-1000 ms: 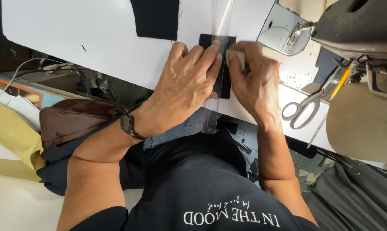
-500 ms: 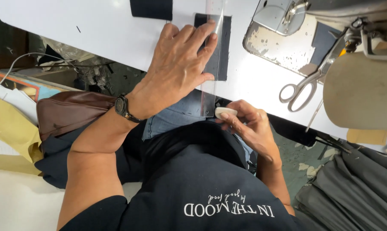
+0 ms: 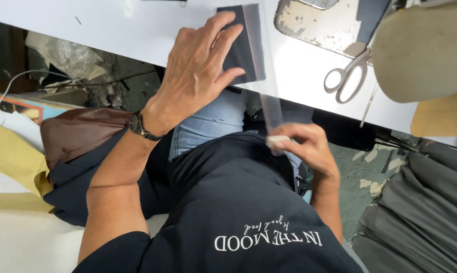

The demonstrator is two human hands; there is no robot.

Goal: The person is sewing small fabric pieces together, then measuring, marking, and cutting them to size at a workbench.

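My left hand (image 3: 200, 65) lies flat with fingers spread on a small dark fabric piece (image 3: 241, 48) at the near edge of the white table (image 3: 122, 28). A clear plastic ruler (image 3: 263, 76) lies across that fabric and sticks out past the table edge toward my lap. My right hand (image 3: 306, 149) is below the table edge, above my lap, pinching a small white piece of chalk (image 3: 277, 141) close to the ruler's near end.
Grey-handled scissors (image 3: 345, 76) lie on the table to the right, beside a worn metal sewing machine plate (image 3: 319, 25) and a beige machine body (image 3: 420, 50). A brown bag (image 3: 79, 134) and yellow paper (image 3: 11, 162) lie at left; grey cloth (image 3: 420, 212) hangs at right.
My right hand has drawn back from the fabric on the table down to my lap, holding the chalk. My left hand stays pressed on the fabric and ruler.
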